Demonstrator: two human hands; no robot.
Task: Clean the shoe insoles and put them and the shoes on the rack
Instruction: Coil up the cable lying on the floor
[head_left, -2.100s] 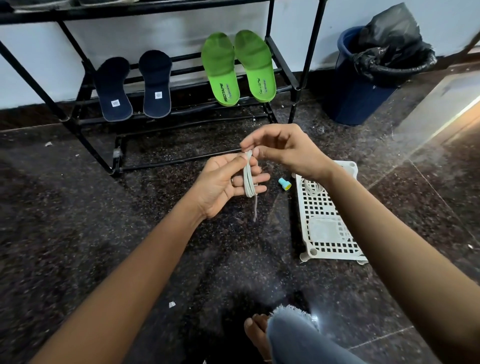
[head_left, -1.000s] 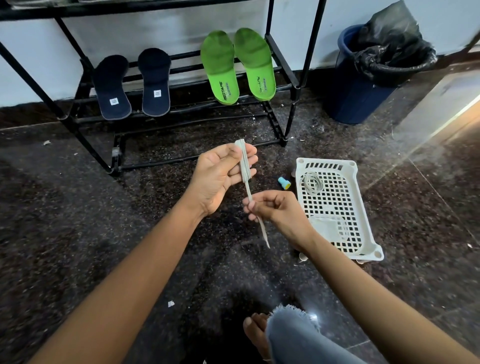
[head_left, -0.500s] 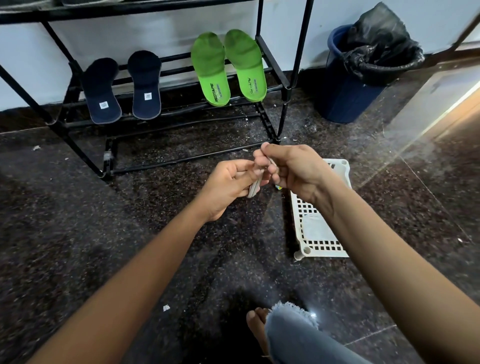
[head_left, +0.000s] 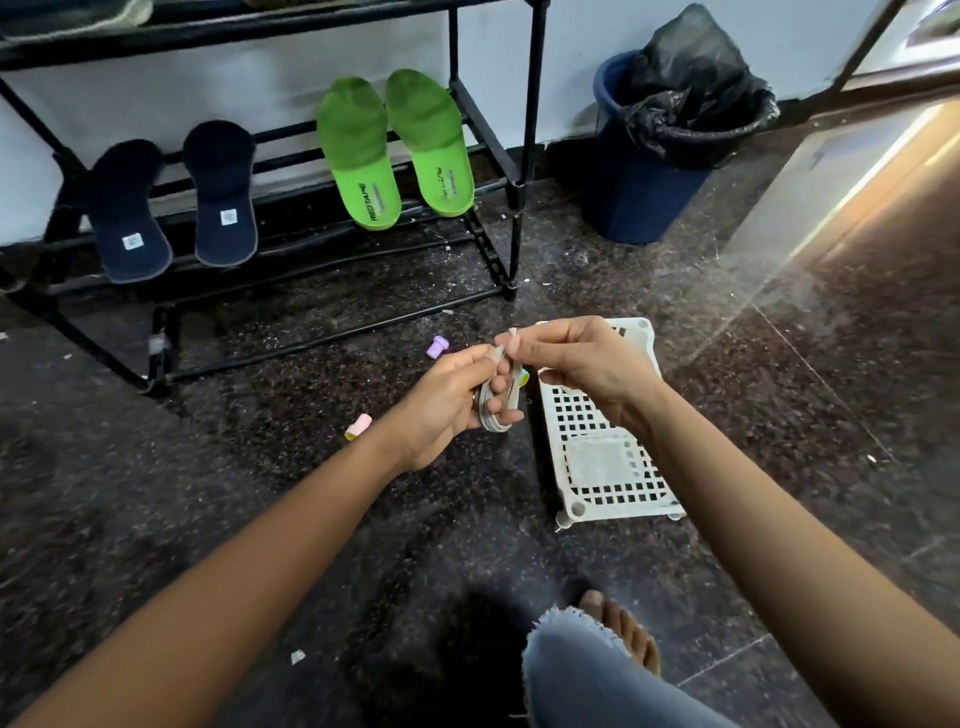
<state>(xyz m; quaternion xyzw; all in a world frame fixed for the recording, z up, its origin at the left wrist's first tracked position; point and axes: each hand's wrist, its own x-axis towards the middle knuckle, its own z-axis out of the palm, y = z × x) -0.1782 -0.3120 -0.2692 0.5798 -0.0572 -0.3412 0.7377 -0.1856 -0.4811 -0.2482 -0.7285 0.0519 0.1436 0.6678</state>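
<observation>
While both arms reach out over the dark stone floor (head_left: 208, 493), I see the left grip (head_left: 447, 405) closed round a grey lace (head_left: 496, 413) wound into a flat coil, fingers curled on it and a ring (head_left: 475, 398) on one of them. The right grip (head_left: 587, 364) meets it from three o'clock, thumb and forefinger pinched tight on the lace's upper end; the rest of its fingers are bent in loosely.

Up at eleven o'clock from the hands stands the black rack (head_left: 322, 340). On its slanted lower shelf lie the green insoles (head_left: 358, 156), side by side and heels toward me, and at nine o'clock of those the navy insoles (head_left: 127, 213), each with a small white label.

A white perforated basket (head_left: 618, 512) sits on the floor at four o'clock of the hands; the right wrist and forearm cover its far corner and one long side. A small teal-and-yellow piece (head_left: 522, 379) peeks out between the fingers (too hidden for me to say what it is). One purple cap (head_left: 437, 347) lies just beyond the left knuckles at eleven o'clock, and a pink-and-yellow cap (head_left: 358, 427) lies near the left wrist at nine o'clock.

At one o'clock a blue bin (head_left: 644, 202) with a black liner (head_left: 691, 93) stands against the wall, beside the rack's end post. Near the bottom edge, at six o'clock, a frayed denim knee (head_left: 582, 670) and a bare foot (head_left: 623, 634) show.
</observation>
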